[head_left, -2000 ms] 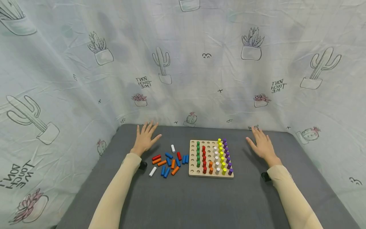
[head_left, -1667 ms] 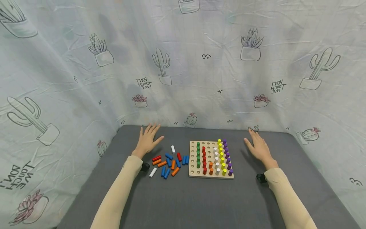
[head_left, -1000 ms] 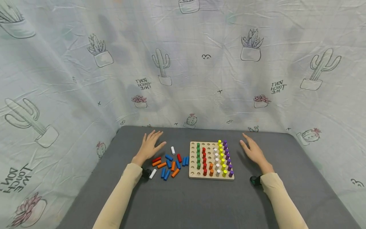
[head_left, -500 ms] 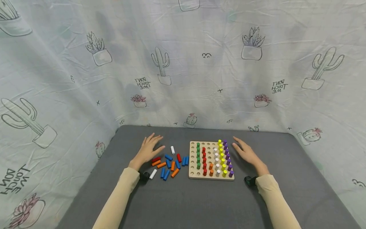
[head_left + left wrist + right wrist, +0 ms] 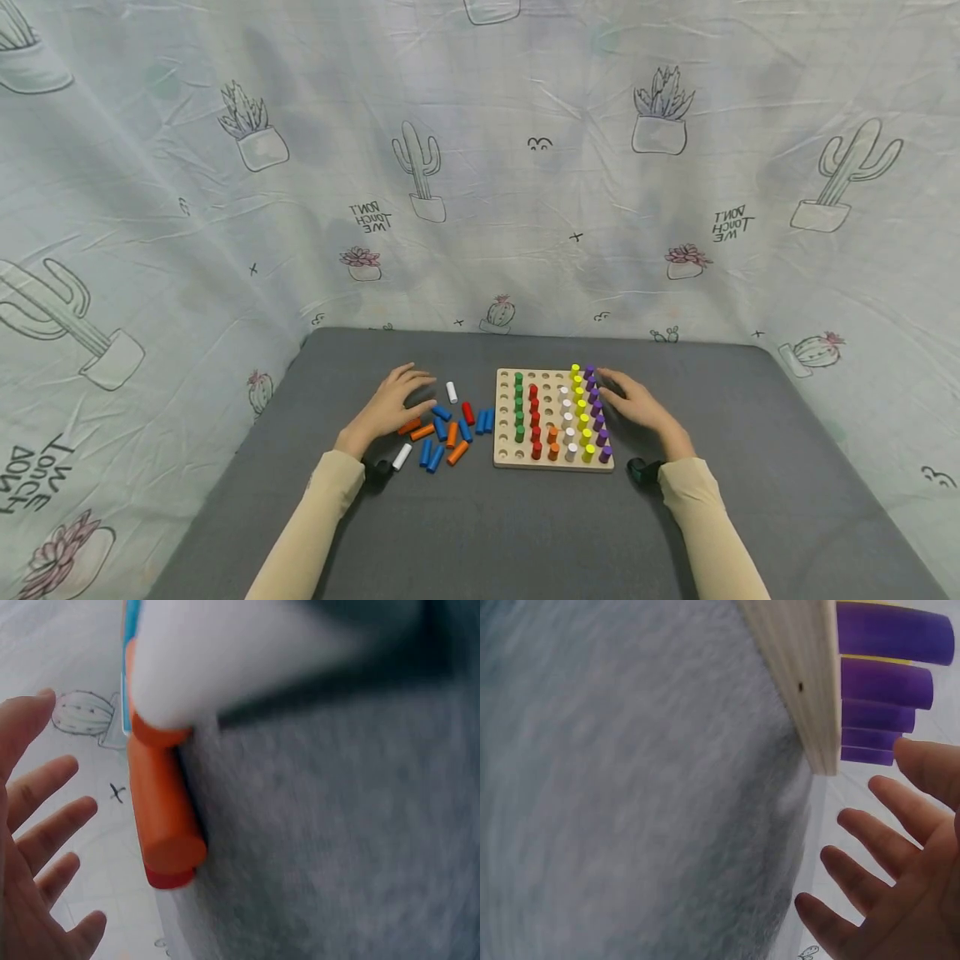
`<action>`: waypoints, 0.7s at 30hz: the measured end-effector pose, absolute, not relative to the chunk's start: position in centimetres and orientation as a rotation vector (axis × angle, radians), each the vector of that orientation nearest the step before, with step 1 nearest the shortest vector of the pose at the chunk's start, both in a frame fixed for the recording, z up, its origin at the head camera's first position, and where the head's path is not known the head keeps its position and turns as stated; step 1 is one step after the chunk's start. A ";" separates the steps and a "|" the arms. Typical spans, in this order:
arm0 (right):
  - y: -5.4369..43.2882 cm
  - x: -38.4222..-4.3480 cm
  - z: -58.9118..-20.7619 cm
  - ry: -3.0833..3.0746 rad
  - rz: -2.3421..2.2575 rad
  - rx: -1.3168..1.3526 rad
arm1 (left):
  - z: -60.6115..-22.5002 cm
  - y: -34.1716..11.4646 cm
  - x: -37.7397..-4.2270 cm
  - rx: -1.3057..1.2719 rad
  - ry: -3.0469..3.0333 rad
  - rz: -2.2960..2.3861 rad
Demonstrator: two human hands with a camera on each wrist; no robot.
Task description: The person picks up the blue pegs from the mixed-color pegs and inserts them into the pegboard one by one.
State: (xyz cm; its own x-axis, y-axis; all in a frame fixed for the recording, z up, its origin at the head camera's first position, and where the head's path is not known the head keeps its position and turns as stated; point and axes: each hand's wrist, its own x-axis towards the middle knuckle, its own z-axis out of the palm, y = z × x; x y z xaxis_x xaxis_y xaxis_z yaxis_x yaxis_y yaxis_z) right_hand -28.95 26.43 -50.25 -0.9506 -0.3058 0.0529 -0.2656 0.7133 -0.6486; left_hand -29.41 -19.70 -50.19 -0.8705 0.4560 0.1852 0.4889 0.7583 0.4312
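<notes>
My left hand (image 5: 388,403) hovers with spread, relaxed fingers at the left side of a pile of loose pegs; it holds nothing. Blue pegs (image 5: 435,458), orange pegs (image 5: 458,452), a red peg (image 5: 468,412) and white pegs (image 5: 402,456) lie there. In the left wrist view an orange peg (image 5: 166,806) lies near the fingers. A wooden pegboard (image 5: 543,462) stands right of the pile, with green, red, orange, white, yellow and purple pegs upright in columns. My right hand (image 5: 637,406) is beside its right edge, fingers extended near the purple pegs (image 5: 889,684), gripping nothing.
The grey tabletop (image 5: 495,533) lies under everything. A pale curtain (image 5: 495,183) printed with cacti surrounds the table at the back and sides. A dark camera is strapped at each wrist.
My right hand has moved left to the pegboard's right edge. My left hand has come nearer and lower, over the left part of the loose pegs. The pegs and board stay put.
</notes>
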 end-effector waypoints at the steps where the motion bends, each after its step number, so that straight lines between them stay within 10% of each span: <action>1: 26.4 -28.9 -50.2 2.846 -1.074 -0.478 | -50.1 -19.5 -29.3 -0.782 -2.885 -0.739; 21: 26.8 -28.9 -51.7 2.776 -1.204 -0.467 | -50.3 -17.6 -28.7 -0.915 -2.913 -0.642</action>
State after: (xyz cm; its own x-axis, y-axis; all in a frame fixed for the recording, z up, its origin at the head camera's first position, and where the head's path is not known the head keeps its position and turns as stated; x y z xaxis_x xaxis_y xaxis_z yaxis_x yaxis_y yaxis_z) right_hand -28.87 26.78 -51.69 -0.9503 -0.3079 0.0472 -0.2448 0.6447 -0.7242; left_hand -28.68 -17.57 -50.28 -0.8277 0.5432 0.1410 0.5521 0.7432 0.3780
